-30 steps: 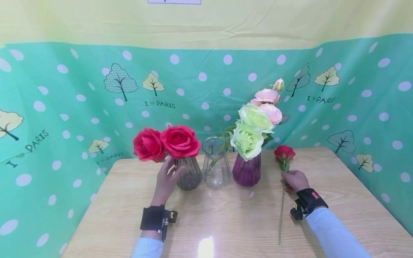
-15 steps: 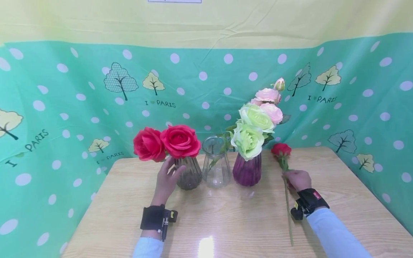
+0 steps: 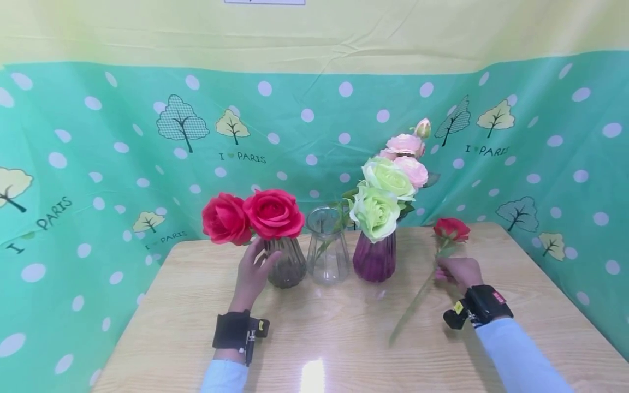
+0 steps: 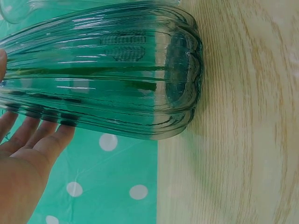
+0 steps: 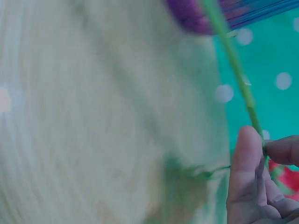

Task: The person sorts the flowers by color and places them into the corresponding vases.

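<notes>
My left hand [image 3: 252, 275] holds the grey ribbed glass vase [image 3: 287, 266] from its left side. In the left wrist view, the fingers lie against one side of this vase [image 4: 107, 79] and the thumb's tip shows at the other. Two large red roses [image 3: 273, 214] stand in it, with stems visible through the glass. Over the table's right side, my right hand [image 3: 461, 272] pinches the green stem [image 5: 238, 74] of a single red rose [image 3: 452, 230] between thumb and fingers. Its bloom points away to the back right and the stem slants toward the front left.
A clear glass vase [image 3: 328, 262] stands right of the grey one. Beside it, a purple vase [image 3: 375, 259] carries light green roses [image 3: 375, 213] and pink flowers [image 3: 411, 170]. A green dotted cloth [image 3: 314, 131] hangs behind the wooden table [image 3: 344, 338].
The single rose has tilted: its bloom moved right and its stem end swung left and upward in view. My right hand shifted slightly right. The left hand stays at the grey vase.
</notes>
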`<move>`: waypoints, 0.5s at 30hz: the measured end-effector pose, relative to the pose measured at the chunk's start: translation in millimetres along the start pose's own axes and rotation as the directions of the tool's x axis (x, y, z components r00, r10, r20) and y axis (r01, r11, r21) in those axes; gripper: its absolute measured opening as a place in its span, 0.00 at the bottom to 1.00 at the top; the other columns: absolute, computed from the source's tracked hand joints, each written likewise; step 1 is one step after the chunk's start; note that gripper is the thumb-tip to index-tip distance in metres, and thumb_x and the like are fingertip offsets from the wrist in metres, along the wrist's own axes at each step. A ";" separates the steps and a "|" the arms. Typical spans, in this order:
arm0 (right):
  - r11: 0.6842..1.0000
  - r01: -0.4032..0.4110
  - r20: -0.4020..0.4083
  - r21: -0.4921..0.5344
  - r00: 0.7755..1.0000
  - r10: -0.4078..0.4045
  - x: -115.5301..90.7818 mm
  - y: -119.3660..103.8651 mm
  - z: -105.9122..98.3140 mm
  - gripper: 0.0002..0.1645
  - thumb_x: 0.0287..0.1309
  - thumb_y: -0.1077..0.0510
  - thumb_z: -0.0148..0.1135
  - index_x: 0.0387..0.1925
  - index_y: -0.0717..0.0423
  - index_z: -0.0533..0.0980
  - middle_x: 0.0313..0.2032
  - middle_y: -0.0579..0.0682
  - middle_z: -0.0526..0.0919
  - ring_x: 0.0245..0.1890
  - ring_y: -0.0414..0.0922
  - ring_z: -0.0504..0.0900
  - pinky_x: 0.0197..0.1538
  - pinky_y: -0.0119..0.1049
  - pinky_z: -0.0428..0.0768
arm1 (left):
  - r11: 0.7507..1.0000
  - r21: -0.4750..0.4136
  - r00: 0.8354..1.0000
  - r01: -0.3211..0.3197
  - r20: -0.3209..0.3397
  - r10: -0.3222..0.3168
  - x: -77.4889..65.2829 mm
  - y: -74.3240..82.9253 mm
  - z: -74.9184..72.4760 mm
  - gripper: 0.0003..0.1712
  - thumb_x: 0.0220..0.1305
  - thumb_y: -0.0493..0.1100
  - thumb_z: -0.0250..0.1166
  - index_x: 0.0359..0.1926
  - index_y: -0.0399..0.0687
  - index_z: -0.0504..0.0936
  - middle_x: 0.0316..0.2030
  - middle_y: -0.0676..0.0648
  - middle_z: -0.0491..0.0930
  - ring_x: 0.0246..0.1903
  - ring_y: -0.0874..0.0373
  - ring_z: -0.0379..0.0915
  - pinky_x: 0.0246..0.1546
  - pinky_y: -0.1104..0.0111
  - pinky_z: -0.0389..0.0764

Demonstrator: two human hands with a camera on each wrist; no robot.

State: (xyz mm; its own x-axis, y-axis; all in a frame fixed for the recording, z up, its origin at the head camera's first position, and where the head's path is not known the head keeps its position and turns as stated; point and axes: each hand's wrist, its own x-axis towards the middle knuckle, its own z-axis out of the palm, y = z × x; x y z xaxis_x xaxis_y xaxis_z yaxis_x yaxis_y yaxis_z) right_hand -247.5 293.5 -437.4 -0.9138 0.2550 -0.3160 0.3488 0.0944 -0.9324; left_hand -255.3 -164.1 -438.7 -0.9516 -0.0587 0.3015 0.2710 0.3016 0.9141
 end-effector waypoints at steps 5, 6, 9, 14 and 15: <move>0.969 0.004 0.135 0.246 0.990 -0.038 -15.3 -14.0 -3.8 0.05 0.60 0.67 0.54 0.39 0.60 0.72 0.23 0.45 0.83 0.25 0.37 0.84 0.35 0.29 0.85 | 1.000 0.008 1.000 0.011 0.001 -0.011 -0.2 0.7 0.6 0.36 0.57 0.51 0.66 0.66 0.58 0.64 0.63 0.49 0.69 0.64 0.51 0.64 0.62 0.53 0.71; 0.957 0.004 0.165 0.292 0.985 -0.055 -19.9 -16.6 -4.6 0.05 0.61 0.67 0.53 0.37 0.58 0.73 0.24 0.46 0.84 0.27 0.38 0.84 0.37 0.28 0.85 | 1.000 0.008 1.000 0.012 0.001 -0.012 -0.1 0.6 0.7 0.36 0.57 0.51 0.66 0.66 0.58 0.64 0.63 0.49 0.69 0.64 0.51 0.64 0.63 0.53 0.70; 0.894 -0.024 0.239 0.447 0.966 -0.093 -36.2 -23.5 -5.6 0.06 0.63 0.64 0.54 0.34 0.52 0.77 0.28 0.46 0.85 0.33 0.38 0.85 0.43 0.28 0.84 | 1.000 0.009 1.000 0.008 0.001 -0.008 0.1 0.3 1.0 0.36 0.57 0.51 0.66 0.66 0.58 0.64 0.63 0.49 0.69 0.64 0.51 0.64 0.62 0.53 0.71; 0.764 0.012 0.247 0.645 0.943 -0.223 -64.5 -37.7 5.2 0.07 0.64 0.62 0.54 0.37 0.54 0.79 0.33 0.48 0.85 0.39 0.40 0.85 0.48 0.29 0.82 | 1.000 -0.003 1.000 0.008 0.000 -0.008 -1.0 4.8 -0.3 0.35 0.58 0.49 0.66 0.65 0.55 0.64 0.63 0.47 0.68 0.64 0.49 0.64 0.63 0.51 0.69; 0.740 0.029 0.232 0.672 0.941 -0.248 -70.0 -41.4 9.4 0.07 0.64 0.62 0.55 0.38 0.55 0.79 0.33 0.48 0.85 0.39 0.41 0.85 0.49 0.30 0.82 | 1.000 -0.004 1.000 0.004 0.000 -0.004 -1.1 4.9 -0.5 0.35 0.58 0.49 0.66 0.66 0.55 0.64 0.63 0.46 0.68 0.64 0.48 0.64 0.63 0.51 0.69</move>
State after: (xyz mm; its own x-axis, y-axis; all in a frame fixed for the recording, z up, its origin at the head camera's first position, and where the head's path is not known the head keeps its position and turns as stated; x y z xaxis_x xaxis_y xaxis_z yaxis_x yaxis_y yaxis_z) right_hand -200.0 262.7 -378.3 -0.9942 -0.0068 -0.1071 0.0919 -0.5691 -0.8171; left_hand -252.8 -163.1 -434.3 -0.9526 -0.0603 0.2982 0.2680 0.2975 0.9163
